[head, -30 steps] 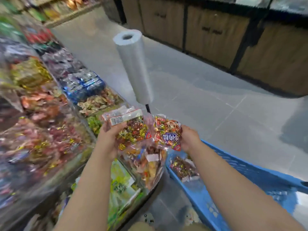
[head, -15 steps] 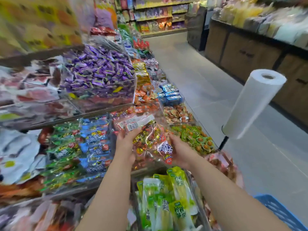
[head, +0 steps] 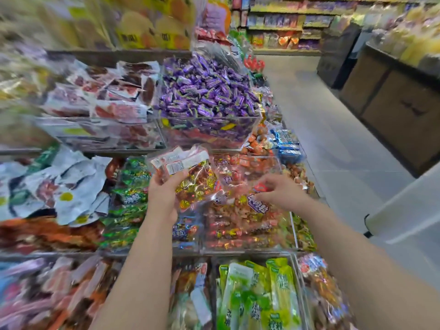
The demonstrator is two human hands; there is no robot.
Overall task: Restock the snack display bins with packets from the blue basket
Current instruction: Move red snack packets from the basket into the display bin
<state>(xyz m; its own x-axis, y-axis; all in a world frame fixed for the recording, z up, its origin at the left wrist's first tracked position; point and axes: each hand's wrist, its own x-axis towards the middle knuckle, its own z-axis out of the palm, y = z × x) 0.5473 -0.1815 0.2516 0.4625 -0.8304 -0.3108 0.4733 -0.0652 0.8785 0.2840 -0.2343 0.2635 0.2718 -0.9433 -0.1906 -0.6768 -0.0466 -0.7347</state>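
Leftmost, the goods (head: 47,186) blur into streaks. Two bare hands reach over the shelf's middle tier. The left hand (head: 164,195) curls thumb and fingers round crinkly clear bags (head: 190,177) with two white labels on top; how many bags is unclear. Just right, the right hand (head: 279,192) hovers fingers-down over a clear-walled bin (head: 247,241), touching one purple-labelled packet (head: 258,203); whether it pinches it cannot be told. At the right edge, one white roll (head: 404,210) is cut off.
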